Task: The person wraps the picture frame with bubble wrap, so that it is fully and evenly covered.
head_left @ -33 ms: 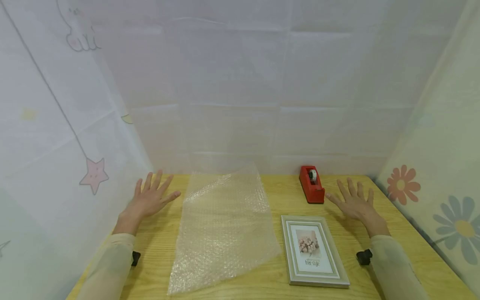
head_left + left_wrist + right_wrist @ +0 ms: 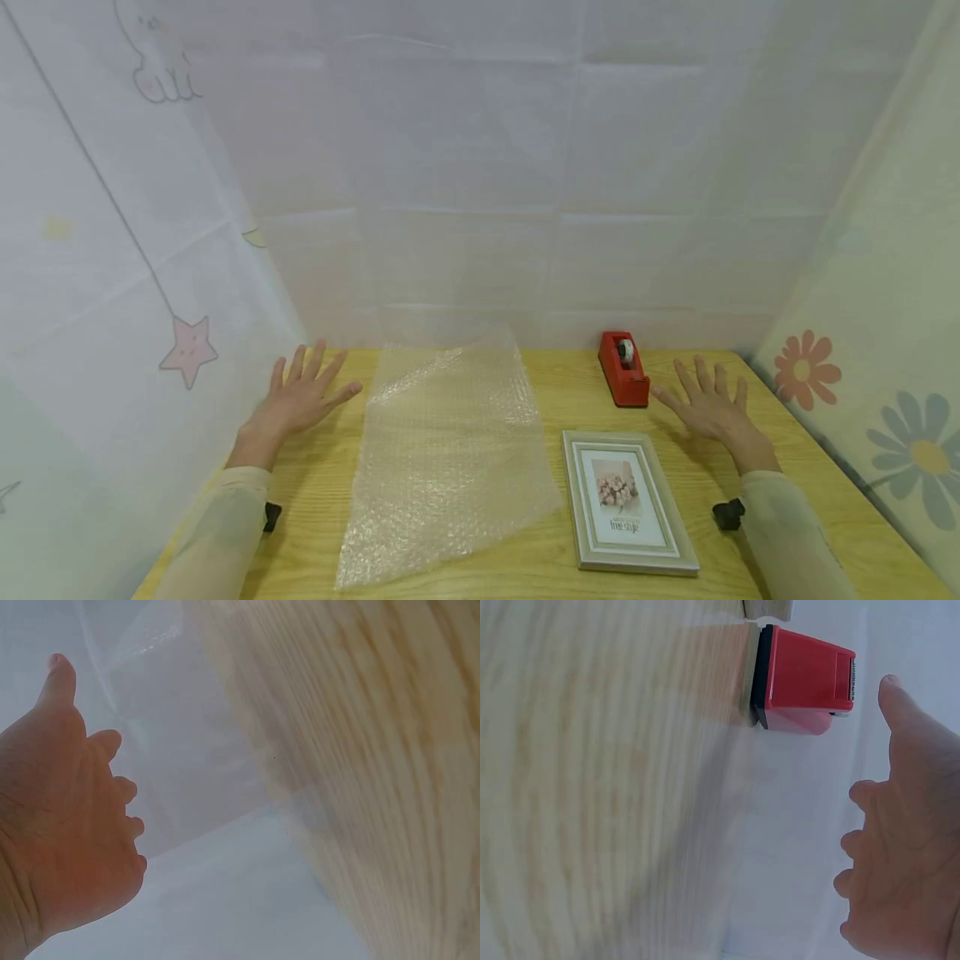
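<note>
Wide, milky-clear bubble wrap (image 2: 453, 458) lies flat on a yellow wood-grain table (image 2: 300, 533), its surface dimpled and shiny, its edges uneven. Taking the tabletop as a clock with twelve at the far edge, the wrap sits left of the middle, toward nine o'clock, its long axis running roughly from twelve to six. At four o'clock, just beside it, a picture frame (image 2: 678, 527) lies face up, pale silver-beige with a white mat, a print of pinkish flowers and the words "free style"; its long axis runs from eleven to five, the top pointing to eleven. At one o'clock stands a glossy red tape dispenser (image 2: 622, 385) with a black base and a small roll, its long axis also eleven to five, the cutting end toward five. A person's left hand (image 2: 296, 402), between nine and ten o'clock, is spread wide and holds nothing, nearest the wrap. The right hand (image 2: 708, 410), between two and three, is likewise spread and bare, its thumb just beside the dispenser with a gap between them. Compared with the earlier view, I notice no clear change: hands, wrap, frame and dispenser keep their places.
</note>
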`<action>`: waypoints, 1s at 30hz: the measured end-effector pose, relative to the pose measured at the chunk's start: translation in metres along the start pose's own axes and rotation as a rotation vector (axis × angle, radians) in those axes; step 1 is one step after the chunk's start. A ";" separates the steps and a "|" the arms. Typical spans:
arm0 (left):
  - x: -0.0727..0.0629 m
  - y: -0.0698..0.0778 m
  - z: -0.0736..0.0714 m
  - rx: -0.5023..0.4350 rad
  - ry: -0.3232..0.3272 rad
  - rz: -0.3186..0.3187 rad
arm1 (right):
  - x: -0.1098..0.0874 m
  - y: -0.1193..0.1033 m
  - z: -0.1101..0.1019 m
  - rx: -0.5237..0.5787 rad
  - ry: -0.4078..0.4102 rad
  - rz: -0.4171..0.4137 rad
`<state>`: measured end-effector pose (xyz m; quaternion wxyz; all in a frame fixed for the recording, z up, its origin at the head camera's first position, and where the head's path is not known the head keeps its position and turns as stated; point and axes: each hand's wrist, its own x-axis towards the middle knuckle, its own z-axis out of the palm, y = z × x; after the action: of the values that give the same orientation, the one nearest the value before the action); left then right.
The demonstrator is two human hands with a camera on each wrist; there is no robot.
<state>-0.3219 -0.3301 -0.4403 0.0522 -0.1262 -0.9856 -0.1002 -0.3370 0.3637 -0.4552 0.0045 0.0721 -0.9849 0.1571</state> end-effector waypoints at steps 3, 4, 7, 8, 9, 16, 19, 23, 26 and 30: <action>-0.003 -0.001 0.001 -0.004 -0.002 -0.006 | 0.002 -0.004 0.001 0.004 0.012 -0.013; -0.004 -0.002 0.001 -0.005 -0.006 -0.009 | 0.003 -0.006 0.001 0.006 0.020 -0.019; -0.005 -0.001 0.001 -0.006 -0.001 -0.009 | 0.005 -0.012 0.000 0.000 0.054 -0.043; -0.005 0.000 0.000 -0.013 0.004 -0.003 | 0.005 -0.014 -0.001 -0.005 0.070 -0.053; -0.004 0.002 -0.001 -0.017 0.013 0.000 | 0.005 -0.017 -0.002 -0.010 0.088 -0.067; 0.008 0.056 -0.020 -0.091 0.127 0.092 | 0.002 -0.040 -0.021 -0.049 0.219 -0.197; 0.007 0.097 -0.027 -0.084 0.144 0.130 | 0.002 -0.057 -0.033 -0.045 0.268 -0.270; -0.014 0.150 -0.021 -0.073 0.104 0.114 | 0.013 -0.091 -0.040 -0.028 0.265 -0.456; -0.033 0.179 -0.007 -0.071 0.019 0.099 | 0.022 -0.123 -0.035 -0.028 0.184 -0.615; -0.050 0.204 0.007 -0.049 -0.079 0.075 | 0.040 -0.161 -0.025 -0.071 0.075 -0.729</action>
<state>-0.2219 -0.1473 -0.4158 0.0141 -0.1679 -0.9787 -0.1173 -0.3534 0.2148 -0.3801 0.0987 0.4124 -0.8985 0.1136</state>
